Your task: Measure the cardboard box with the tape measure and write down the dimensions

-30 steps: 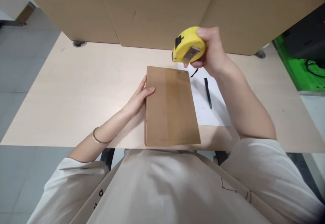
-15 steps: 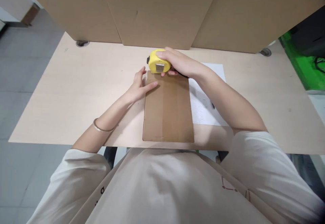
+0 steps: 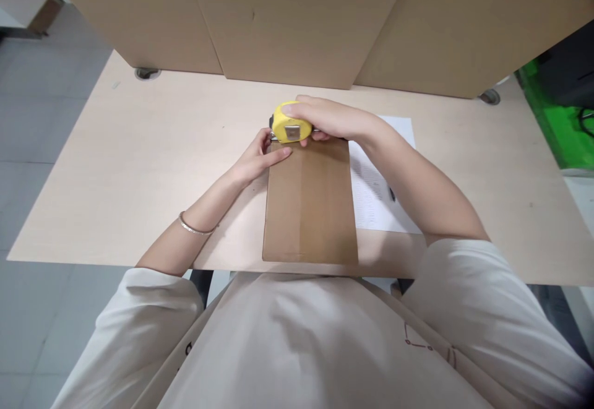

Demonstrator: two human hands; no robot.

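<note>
Holding yellow tape measure (image 3: 291, 123) at the box's (image 3: 309, 205) far-left corner; right hand (image 3: 331, 116) grip closed round its case. Left hand (image 3: 253, 160): thumb on box top, fingers curled near the tape's mouth; can't tell what, if anything, that grip pinches. Box lies flat on counter (image 3: 153, 130), white sheet (image 3: 366, 205) at its right. Best: brace box with thumb, keep tape square along far edge, no twist.

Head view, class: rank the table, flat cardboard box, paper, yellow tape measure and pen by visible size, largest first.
1. Table
2. Flat cardboard box
3. Paper, partly covered
4. Yellow tape measure
5. Pen, mostly hidden by the right forearm; only its visible part is ranked
</note>
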